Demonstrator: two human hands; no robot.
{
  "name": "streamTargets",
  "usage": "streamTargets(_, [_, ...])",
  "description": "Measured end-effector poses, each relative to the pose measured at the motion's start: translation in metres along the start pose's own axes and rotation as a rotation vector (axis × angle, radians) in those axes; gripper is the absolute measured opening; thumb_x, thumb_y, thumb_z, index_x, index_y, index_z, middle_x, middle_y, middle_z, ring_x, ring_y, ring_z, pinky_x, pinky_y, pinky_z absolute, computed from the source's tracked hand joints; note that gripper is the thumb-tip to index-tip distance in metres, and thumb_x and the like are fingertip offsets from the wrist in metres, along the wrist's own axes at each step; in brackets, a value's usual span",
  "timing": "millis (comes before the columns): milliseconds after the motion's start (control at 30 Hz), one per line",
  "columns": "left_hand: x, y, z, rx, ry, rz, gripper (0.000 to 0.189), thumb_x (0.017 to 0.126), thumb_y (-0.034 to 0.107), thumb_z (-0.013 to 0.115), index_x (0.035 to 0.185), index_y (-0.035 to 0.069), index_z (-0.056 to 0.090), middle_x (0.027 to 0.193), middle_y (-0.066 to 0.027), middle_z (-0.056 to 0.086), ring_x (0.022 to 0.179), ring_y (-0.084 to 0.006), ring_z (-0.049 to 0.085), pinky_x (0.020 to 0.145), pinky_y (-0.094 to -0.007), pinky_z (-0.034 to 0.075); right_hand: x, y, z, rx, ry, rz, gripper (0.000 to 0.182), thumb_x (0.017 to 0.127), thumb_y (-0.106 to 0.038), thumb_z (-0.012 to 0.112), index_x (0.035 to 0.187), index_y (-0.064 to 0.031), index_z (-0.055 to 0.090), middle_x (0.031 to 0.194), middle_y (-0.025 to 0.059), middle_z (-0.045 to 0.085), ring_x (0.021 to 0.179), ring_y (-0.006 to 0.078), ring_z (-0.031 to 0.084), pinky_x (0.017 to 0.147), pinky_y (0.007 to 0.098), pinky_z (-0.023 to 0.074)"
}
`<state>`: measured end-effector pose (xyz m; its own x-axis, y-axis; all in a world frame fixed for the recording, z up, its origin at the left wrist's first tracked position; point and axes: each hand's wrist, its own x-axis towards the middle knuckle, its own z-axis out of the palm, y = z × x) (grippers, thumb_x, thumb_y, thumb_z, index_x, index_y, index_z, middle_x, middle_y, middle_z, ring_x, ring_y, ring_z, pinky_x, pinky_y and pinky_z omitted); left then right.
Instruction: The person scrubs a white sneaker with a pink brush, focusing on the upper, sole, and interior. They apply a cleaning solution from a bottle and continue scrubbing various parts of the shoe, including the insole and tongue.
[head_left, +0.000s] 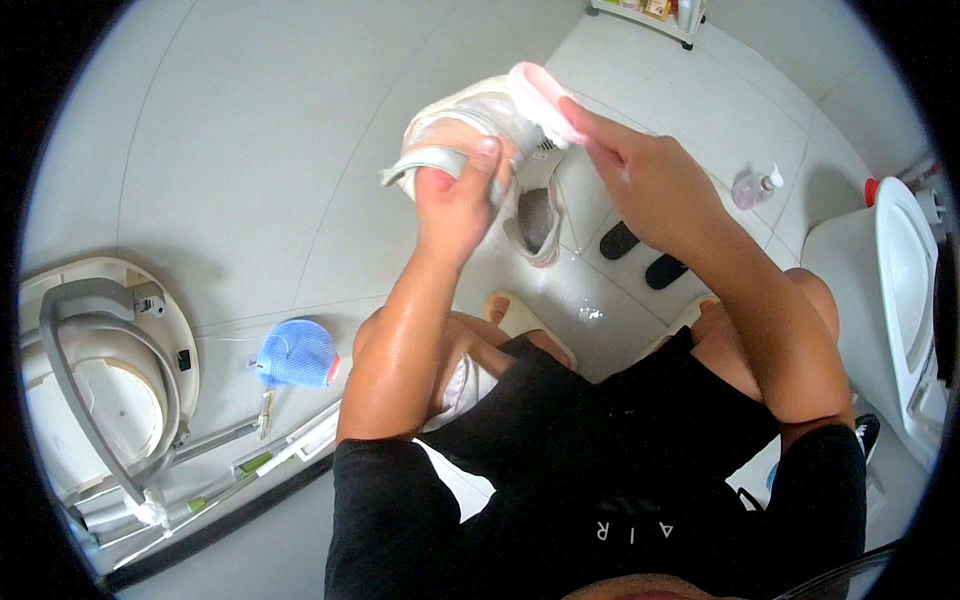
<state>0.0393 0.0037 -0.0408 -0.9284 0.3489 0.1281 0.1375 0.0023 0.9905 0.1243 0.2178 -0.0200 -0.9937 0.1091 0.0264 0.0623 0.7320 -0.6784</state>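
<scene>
A light-coloured shoe (480, 112) is held up by my left hand (461, 180), whose fingers go into its opening while the thumb lies outside. My right hand (630, 165) grips a pink brush (544, 101), its white bristle side against the shoe's far end. Below the raised shoe, a second light shoe (536, 225) stands on the tiled floor, its dark inside showing. Wet patches and suds lie on the tiles near it.
Black slippers (666, 271) and a clear pump bottle (752, 187) are on the floor to the right. A white tub-like fixture (862, 247) stands at far right. At left are a blue mesh basket (298, 352), a folded seat-like item (112, 360) and several poles. A wheeled rack (652, 22) is ahead.
</scene>
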Motion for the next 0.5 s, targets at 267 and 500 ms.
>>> streamTargets(267, [-0.01, -0.004, 0.01, 0.476, -0.221, 0.303, 0.015, 0.098, 0.017, 0.07, 0.1, 0.003, 0.073, 0.098, -0.0086, 0.073, 0.094, -0.0224, 0.066, 0.088, -0.0375, 0.051, 0.018, 0.034, 0.02, 0.033, 0.21, -0.148, 0.043, 0.109, -0.028, 0.049, 0.151, -0.0308, 0.055, 0.085, 0.0202, 0.072, 0.074, 0.039, 0.071, 0.072, 0.0496, 0.0559])
streamTargets(500, [-0.007, 0.013, -0.009, 0.193, -0.147, 0.19, 0.011, 0.099, 0.012, 0.066, 0.099, 0.004, 0.073, 0.097, -0.006, 0.072, 0.093, -0.0196, 0.066, 0.087, -0.0371, 0.051, 0.0, 0.008, 0.002, 0.118, 0.038, 0.014, 0.045, 0.109, -0.027, 0.047, 0.154, -0.0304, 0.052, 0.088, 0.0211, 0.072, 0.078, 0.0412, 0.071, 0.073, 0.0498, 0.0555])
